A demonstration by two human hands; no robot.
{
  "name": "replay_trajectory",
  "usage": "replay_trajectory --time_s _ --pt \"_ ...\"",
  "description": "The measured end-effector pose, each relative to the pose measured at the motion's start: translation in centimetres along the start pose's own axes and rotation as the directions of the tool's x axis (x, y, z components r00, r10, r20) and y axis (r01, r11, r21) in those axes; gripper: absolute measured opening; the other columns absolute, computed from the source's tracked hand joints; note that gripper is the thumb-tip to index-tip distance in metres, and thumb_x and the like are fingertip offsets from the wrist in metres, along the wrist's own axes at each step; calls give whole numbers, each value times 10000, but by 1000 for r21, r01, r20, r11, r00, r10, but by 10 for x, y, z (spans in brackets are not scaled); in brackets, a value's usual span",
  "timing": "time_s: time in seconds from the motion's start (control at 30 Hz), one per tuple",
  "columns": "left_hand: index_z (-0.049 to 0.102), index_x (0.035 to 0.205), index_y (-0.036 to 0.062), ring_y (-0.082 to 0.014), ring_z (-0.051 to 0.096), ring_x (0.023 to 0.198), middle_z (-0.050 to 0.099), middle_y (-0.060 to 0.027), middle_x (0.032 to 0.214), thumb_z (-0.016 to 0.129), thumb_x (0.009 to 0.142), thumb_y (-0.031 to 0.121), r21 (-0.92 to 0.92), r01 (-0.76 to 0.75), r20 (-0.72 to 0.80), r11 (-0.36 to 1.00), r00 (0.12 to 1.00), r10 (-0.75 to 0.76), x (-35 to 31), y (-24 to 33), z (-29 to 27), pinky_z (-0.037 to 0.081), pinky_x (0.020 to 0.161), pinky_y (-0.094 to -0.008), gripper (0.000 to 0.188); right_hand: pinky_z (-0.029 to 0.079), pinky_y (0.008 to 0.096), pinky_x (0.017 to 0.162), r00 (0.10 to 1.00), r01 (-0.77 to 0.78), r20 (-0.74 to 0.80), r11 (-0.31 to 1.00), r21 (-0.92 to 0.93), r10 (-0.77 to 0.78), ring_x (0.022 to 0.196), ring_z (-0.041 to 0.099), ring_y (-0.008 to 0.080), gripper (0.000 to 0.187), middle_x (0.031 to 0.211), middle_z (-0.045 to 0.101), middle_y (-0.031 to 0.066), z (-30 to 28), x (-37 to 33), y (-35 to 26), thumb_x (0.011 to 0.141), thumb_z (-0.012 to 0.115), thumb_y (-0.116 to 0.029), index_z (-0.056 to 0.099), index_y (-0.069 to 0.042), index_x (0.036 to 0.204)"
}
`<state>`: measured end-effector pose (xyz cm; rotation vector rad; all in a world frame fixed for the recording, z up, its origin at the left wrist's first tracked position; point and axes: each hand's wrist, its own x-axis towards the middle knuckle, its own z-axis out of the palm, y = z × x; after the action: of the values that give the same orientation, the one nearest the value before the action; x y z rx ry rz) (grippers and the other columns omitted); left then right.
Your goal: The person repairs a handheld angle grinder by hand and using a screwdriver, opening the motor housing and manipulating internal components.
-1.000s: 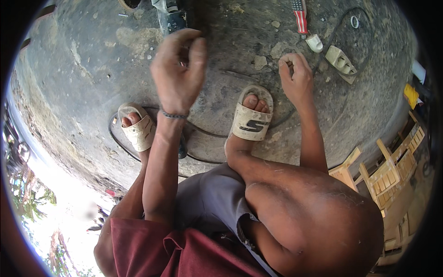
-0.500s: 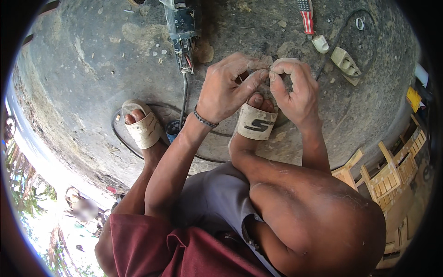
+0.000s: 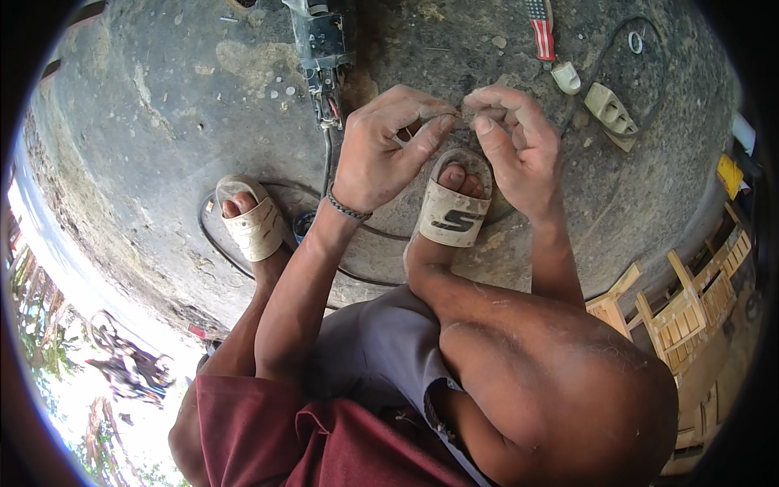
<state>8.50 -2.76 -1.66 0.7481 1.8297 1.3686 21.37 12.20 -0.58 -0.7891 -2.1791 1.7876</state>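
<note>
My left hand (image 3: 389,142), dusty and with a dark braided bracelet at the wrist, is closed in a pinch of thumb and forefinger. Whatever sits at its fingertips is too small to name. A little to its right, my right hand (image 3: 519,150) has its thumb and curled fingers apart, with nothing visible in them. Both hands hover above my sandaled right foot (image 3: 454,211). Beyond the left hand lies a dark power tool (image 3: 320,45) with its rear opened and wires exposed. Its black cable (image 3: 327,158) runs back toward me.
Far right on the stained concrete floor (image 3: 162,154) lie a flag-patterned handle (image 3: 541,32), a white plug piece (image 3: 565,79), a pale multi-socket (image 3: 608,109) and a white ring (image 3: 635,41). A blue-black cup-shaped part (image 3: 303,225) sits between my feet. Wooden slatted pieces (image 3: 686,312) stand at right.
My hands have drawn apart from touching fingertips. The left moved slightly left, and the right hand's fingers spread from their pinch.
</note>
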Motion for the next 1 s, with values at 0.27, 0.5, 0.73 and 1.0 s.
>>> replay_trajectory --time_s 0.27,0.5,0.73,1.0 --pt "756 1020 15 -201 687 925 724 -107 984 734 928 160 7 -46 -21 999 999 46 -2 -4 -4 546 796 -323 173 581 333 711 984 170 93 951 -259 -150 841 735 241 183 952 740 112 2 10 -6 862 760 -74 717 -16 1031" --pt "761 1022 24 -193 680 905 727 -104 983 733 920 129 15 -52 -19 999 998 52 -6 -7 -8 540 785 -315 149 562 302 688 993 -12 110 986 -168 31 820 719 173 106 900 735 103 6 8 -9 886 718 -53 702 -7 980" --pt "763 980 18 -265 704 876 736 -127 958 722 860 78 104 -72 -121 992 989 84 -6 -10 -7 567 740 -348 140 518 257 762 965 -231 133 972 40 224 842 632 93 185 964 701 40 14 12 -4 982 655 -153 692 -4 1085" --pt "744 974 16 -323 689 867 707 -153 953 722 826 81 37 -81 -196 996 977 87 -6 -16 20 558 768 -403 164 477 236 677 920 -311 258 950 20 295 761 578 63 136 859 656 -6 -4 16 17 983 644 -126 708 -9 1010"
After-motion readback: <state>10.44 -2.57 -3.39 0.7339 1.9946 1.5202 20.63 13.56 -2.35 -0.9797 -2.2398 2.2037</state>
